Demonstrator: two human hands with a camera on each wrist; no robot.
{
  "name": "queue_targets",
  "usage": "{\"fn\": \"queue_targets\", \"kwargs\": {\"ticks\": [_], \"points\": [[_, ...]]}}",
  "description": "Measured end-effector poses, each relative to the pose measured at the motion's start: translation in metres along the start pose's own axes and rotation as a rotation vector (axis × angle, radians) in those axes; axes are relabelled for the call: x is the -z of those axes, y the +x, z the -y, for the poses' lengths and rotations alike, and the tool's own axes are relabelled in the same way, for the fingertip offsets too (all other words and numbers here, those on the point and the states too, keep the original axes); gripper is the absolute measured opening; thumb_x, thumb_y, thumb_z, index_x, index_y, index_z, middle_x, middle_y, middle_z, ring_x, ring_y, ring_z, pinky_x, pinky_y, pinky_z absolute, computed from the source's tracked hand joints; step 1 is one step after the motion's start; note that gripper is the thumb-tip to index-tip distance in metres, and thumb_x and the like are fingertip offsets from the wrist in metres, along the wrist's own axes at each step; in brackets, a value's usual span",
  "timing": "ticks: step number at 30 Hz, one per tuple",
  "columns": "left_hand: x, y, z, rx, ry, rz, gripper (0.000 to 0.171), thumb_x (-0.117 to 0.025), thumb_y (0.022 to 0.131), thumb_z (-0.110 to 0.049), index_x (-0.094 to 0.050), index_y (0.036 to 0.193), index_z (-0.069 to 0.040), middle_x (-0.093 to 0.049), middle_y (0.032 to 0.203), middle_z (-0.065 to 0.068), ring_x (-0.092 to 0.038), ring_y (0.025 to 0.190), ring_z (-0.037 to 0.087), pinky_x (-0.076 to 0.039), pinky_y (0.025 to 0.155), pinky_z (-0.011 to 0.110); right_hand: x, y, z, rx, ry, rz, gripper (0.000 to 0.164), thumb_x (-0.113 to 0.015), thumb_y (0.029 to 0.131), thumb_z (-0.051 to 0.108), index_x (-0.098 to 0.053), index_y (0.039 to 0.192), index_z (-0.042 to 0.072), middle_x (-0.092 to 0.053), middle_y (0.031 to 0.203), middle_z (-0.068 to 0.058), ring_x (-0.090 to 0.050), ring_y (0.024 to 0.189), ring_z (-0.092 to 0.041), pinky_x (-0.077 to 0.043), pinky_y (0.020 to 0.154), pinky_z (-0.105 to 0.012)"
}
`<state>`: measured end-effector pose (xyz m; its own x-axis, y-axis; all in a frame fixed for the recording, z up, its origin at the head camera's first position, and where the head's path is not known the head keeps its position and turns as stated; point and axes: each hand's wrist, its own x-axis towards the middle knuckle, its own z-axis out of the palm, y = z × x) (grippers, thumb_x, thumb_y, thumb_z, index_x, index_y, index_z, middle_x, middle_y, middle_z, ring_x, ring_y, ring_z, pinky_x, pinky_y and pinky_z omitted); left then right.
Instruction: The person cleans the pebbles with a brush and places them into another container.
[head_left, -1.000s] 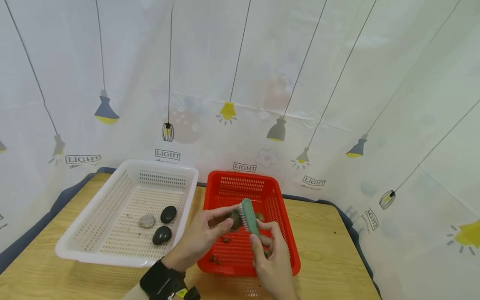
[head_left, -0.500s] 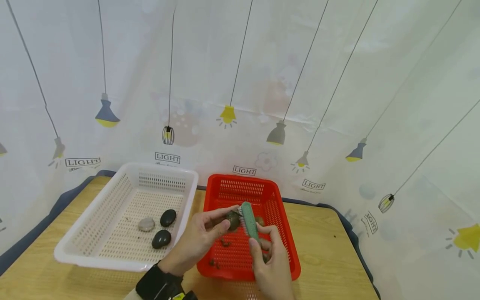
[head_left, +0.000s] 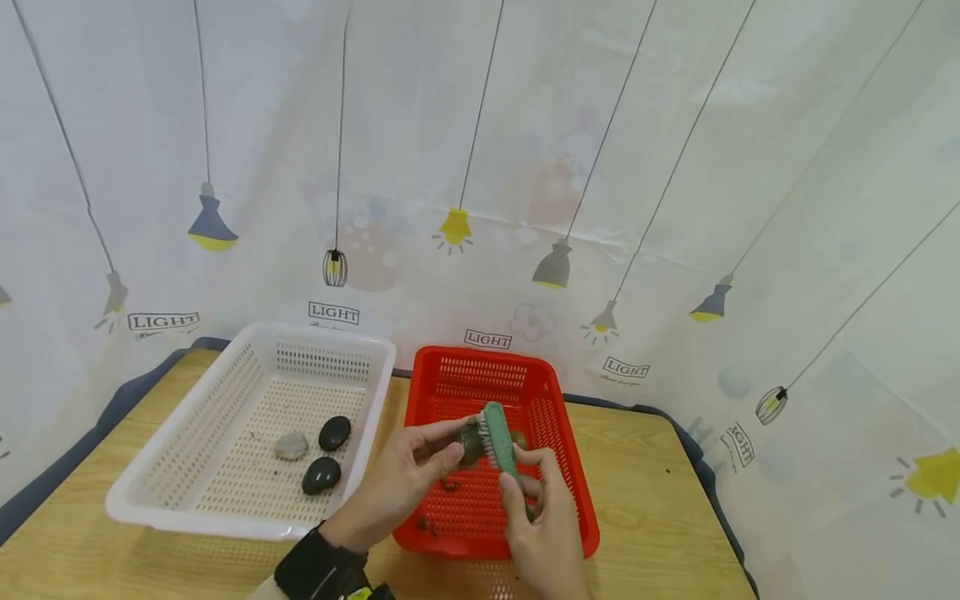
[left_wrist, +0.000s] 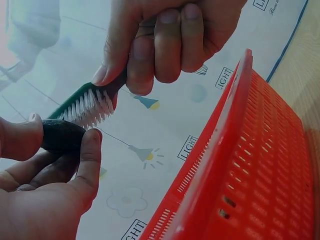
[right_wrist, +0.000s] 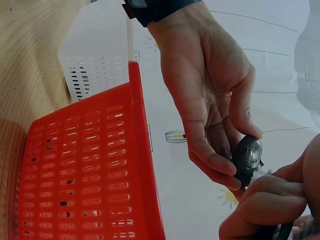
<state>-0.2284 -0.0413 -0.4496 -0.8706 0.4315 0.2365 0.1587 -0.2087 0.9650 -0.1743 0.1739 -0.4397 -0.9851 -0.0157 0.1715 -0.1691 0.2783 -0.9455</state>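
Note:
My left hand [head_left: 401,475] pinches a dark, rounded stone [head_left: 471,444] between thumb and fingers above the red basket [head_left: 465,546]. In my right hand [head_left: 547,517] is a green scrub brush [head_left: 498,435], gripped by its handle. Its white bristles [left_wrist: 90,107] touch the stone's side in the left wrist view. From the right wrist, the stone [right_wrist: 247,157] looks dark and shiny, and the right fingers hide most of the brush. Brown crumbs [head_left: 450,485] and a brownish stone [head_left: 519,438], partly hidden by the brush, lie in the red basket.
A white basket [head_left: 135,500] stands left of the red one. It holds two black stones [head_left: 321,476] and a pale grey stone [head_left: 291,446]. Both baskets stand on a wooden table [head_left: 652,500], with a lamp-patterned sheet [head_left: 420,125] behind.
The stone and brush shift slightly against each other, the stone turning a little in the left fingers. Both hands keep their grips. The whole view tilts slightly.

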Motion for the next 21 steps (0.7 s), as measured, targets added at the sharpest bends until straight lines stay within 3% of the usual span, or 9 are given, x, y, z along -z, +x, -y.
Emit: {"fn": "queue_targets", "kwargs": {"ticks": [4, 10, 16, 21], "points": [[0.0050, 0.0001, 0.0003, -0.013, -0.019, -0.015, 0.057, -0.065, 0.122, -0.023, -0.053, 0.170, 0.006, -0.066, 0.161, 0.035, -0.079, 0.125, 0.005, -0.064, 0.102, 0.020, -0.0001, -0.0019, 0.0017, -0.034, 0.021, 0.030, 0.031, -0.068, 0.120, 0.019, -0.059, 0.145, 0.004, -0.071, 0.077, -0.009, -0.039, 0.047, -0.003, -0.036, 0.047, -0.016], [0.0057, 0.0001, 0.0024, 0.005, -0.113, -0.025, 0.061, -0.063, 0.123, -0.020, -0.046, 0.172, 0.011, -0.060, 0.168, 0.034, -0.078, 0.132, 0.006, -0.064, 0.114, 0.023, -0.0049, -0.0052, 0.0018, -0.046, 0.042, 0.072, 0.034, -0.070, 0.119, 0.020, -0.058, 0.148, 0.007, -0.087, 0.113, -0.021, -0.045, 0.052, -0.004, -0.040, 0.049, -0.017], [0.0048, 0.0000, 0.0008, 0.019, -0.178, -0.001, 0.063, -0.062, 0.123, -0.020, -0.042, 0.171, 0.016, -0.062, 0.165, 0.034, -0.080, 0.127, 0.009, -0.065, 0.108, 0.023, -0.0036, -0.0012, -0.0020, 0.007, -0.010, -0.009, 0.032, -0.070, 0.119, 0.019, -0.059, 0.145, 0.005, -0.085, 0.100, -0.019, -0.043, 0.052, -0.003, -0.038, 0.049, -0.019], [0.0081, 0.0009, 0.0010, 0.027, -0.242, -0.014, 0.064, -0.062, 0.123, -0.022, -0.041, 0.173, 0.014, -0.064, 0.169, 0.024, -0.078, 0.132, 0.009, -0.065, 0.113, 0.024, -0.0022, -0.0028, -0.0020, -0.004, 0.005, 0.016, 0.029, -0.070, 0.118, 0.014, -0.059, 0.142, 0.005, -0.087, 0.119, -0.023, -0.051, 0.056, -0.005, -0.039, 0.049, -0.018]]}}
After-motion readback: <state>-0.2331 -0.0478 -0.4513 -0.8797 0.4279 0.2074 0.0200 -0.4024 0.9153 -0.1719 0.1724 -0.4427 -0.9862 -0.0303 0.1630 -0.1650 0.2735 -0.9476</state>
